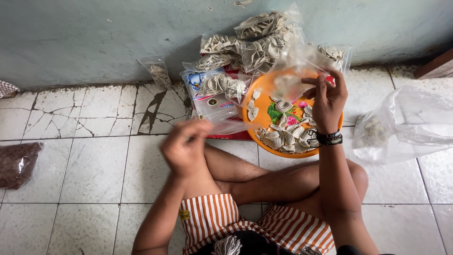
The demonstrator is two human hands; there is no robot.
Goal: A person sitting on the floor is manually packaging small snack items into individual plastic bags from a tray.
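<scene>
My right hand (327, 97) pinches a small clear plastic bag (295, 66) and holds it up over an orange plate (262, 94). Pale spiral crackers (281, 137) lie on that plate. My left hand (185, 144) is blurred, its fingers closed on the edge of another clear plastic bag (226, 123) to the plate's left. Filled cracker bags (255, 47) are stacked against the wall behind the plate. A labelled bag (214, 92) with crackers lies beside the plate. My crossed legs and striped shorts are below.
A large clear bag (406, 125) with a few crackers lies on the tiles at right. A dark bag of brown bits (18, 163) sits at the far left. One small filled bag (158, 71) leans on the wall. Cracked white floor tiles surround me.
</scene>
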